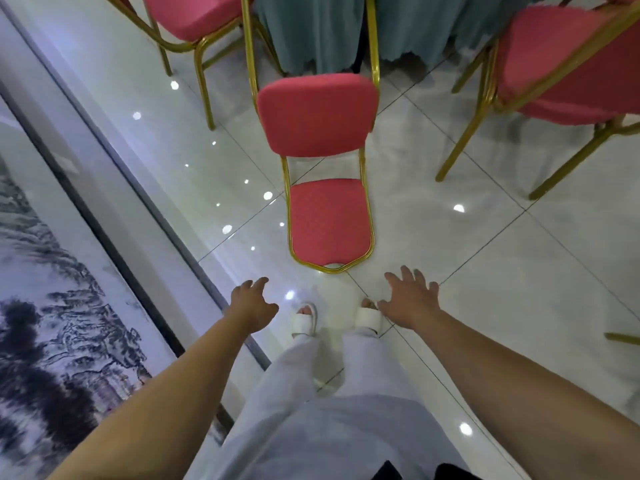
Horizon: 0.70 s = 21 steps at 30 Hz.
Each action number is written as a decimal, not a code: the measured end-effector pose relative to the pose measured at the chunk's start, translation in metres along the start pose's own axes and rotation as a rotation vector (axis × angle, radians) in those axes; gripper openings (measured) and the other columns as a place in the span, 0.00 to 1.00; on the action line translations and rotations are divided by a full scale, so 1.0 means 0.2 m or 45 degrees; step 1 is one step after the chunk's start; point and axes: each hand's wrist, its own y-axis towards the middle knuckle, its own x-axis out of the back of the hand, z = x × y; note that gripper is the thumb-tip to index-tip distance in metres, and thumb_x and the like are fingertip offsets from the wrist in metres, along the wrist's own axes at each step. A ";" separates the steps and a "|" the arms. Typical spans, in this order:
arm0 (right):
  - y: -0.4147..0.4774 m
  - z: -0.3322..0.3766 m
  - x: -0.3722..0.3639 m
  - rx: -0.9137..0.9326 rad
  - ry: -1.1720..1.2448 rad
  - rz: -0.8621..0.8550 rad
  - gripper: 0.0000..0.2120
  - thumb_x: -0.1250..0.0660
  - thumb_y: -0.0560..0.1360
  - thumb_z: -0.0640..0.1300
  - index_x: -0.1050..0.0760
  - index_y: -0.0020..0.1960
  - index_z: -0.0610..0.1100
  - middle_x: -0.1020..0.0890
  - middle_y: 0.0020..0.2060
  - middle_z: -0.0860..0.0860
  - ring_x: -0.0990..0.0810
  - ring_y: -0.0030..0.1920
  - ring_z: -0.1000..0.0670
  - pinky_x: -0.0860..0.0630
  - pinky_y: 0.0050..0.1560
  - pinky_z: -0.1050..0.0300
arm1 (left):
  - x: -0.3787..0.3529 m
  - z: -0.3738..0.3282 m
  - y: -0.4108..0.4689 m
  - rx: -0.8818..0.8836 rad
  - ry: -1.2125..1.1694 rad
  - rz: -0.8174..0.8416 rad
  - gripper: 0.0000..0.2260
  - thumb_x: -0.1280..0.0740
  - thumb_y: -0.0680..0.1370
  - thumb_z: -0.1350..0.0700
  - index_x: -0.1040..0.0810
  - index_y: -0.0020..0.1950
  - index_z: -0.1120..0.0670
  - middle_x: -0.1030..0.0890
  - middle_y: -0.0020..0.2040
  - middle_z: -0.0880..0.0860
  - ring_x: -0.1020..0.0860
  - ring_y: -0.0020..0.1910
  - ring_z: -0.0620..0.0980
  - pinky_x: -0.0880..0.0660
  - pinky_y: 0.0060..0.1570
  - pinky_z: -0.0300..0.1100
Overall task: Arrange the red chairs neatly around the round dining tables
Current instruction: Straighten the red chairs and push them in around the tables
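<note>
A red chair with a gold frame (317,114) lies tipped on its back on the tiled floor in front of me. Its backrest (329,220) points toward my feet and its legs reach toward the teal-clothed round table (311,29). My left hand (252,304) hovers left of the backrest's top edge, fingers relaxed, holding nothing. On the other side, my right hand (410,299) has its fingers spread and is just as empty. Neither hand touches the chair. Two more red chairs stand upright, one at the upper left (188,19) and one at the right (568,64).
A wall with a framed ink landscape painting (52,323) runs along my left, close to my left arm. My feet in white sandals (304,318) stand just short of the fallen chair. Glossy floor tiles (485,271) stretch to the right, and a gold chair leg (621,337) pokes in at the right edge.
</note>
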 end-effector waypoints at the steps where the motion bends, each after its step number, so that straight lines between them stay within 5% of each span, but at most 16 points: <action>1: 0.07 -0.02 -0.02 -0.001 -0.043 0.024 0.33 0.44 0.79 0.61 0.48 0.80 0.53 0.54 0.81 0.46 0.56 0.80 0.40 0.51 0.75 0.35 | -0.02 0.00 0.04 0.022 0.066 0.000 0.33 0.36 0.77 0.49 0.45 0.80 0.46 0.43 0.79 0.55 0.45 0.77 0.58 0.38 0.71 0.59; 6: 0.40 -0.09 -0.18 -0.049 -0.076 0.075 0.37 0.44 0.77 0.66 0.51 0.80 0.54 0.58 0.81 0.46 0.57 0.80 0.40 0.51 0.75 0.34 | -0.16 -0.02 0.40 0.033 0.167 0.017 0.36 0.36 0.78 0.47 0.52 0.80 0.42 0.50 0.81 0.53 0.52 0.79 0.57 0.43 0.72 0.63; 14: 1.12 -0.05 -0.47 -0.373 0.466 0.076 0.45 0.31 0.71 0.62 0.50 0.80 0.55 0.54 0.81 0.48 0.49 0.79 0.42 0.43 0.73 0.37 | -0.53 0.03 1.21 0.212 -0.439 0.072 0.38 0.32 0.76 0.54 0.50 0.81 0.49 0.37 0.75 0.61 0.35 0.71 0.65 0.35 0.69 0.60; 21: 1.95 0.00 -0.64 -0.445 0.841 -0.076 0.48 0.28 0.71 0.64 0.51 0.81 0.53 0.50 0.81 0.47 0.44 0.78 0.40 0.42 0.73 0.34 | -0.73 0.06 2.01 0.154 -0.617 0.006 0.36 0.31 0.78 0.52 0.48 0.81 0.49 0.38 0.77 0.60 0.35 0.73 0.64 0.33 0.69 0.59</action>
